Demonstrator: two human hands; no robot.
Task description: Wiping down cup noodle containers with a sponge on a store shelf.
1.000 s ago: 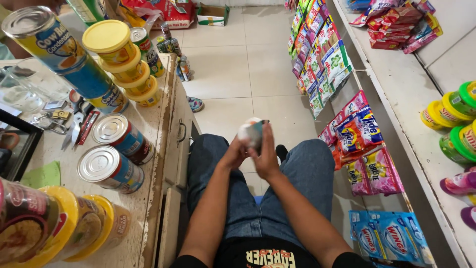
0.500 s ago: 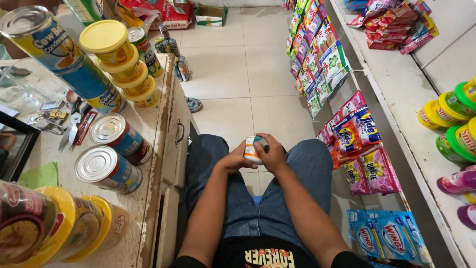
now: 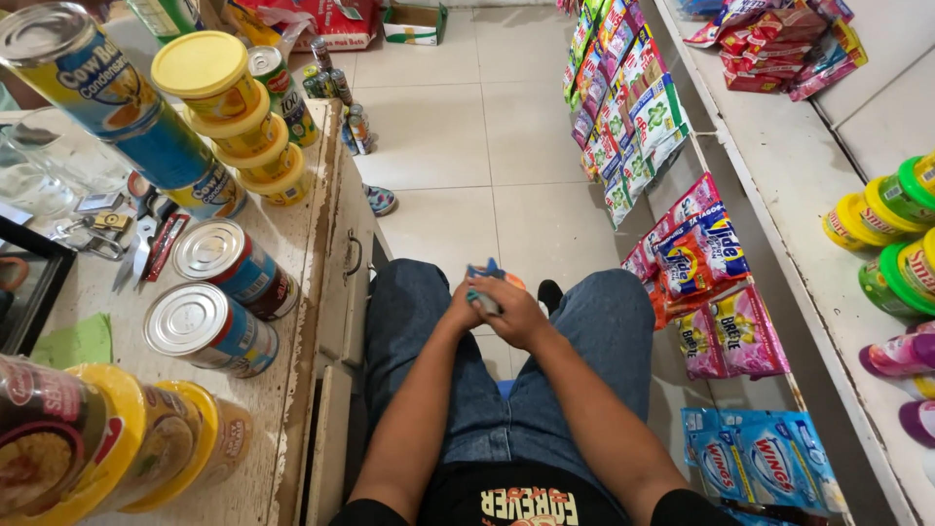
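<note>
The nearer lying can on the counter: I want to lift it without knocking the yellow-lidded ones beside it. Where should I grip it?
Grip the lying can across its round side wall, coming from above. It lies on its side with its silver end facing up-left, so the curved wall is the free part; yellow-lidded jars crowd its near side.

hands [image 3: 492,312] lowered to lap | packet [image 3: 487,282] now crumpled between them

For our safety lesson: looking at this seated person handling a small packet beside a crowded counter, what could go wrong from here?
1. The small packet is pinched between the left hand and right hand over the knees; it might slip to the tiled floor.
2. The tins lying on their sides near the counter edge could roll off if an elbow bumps them.
</note>
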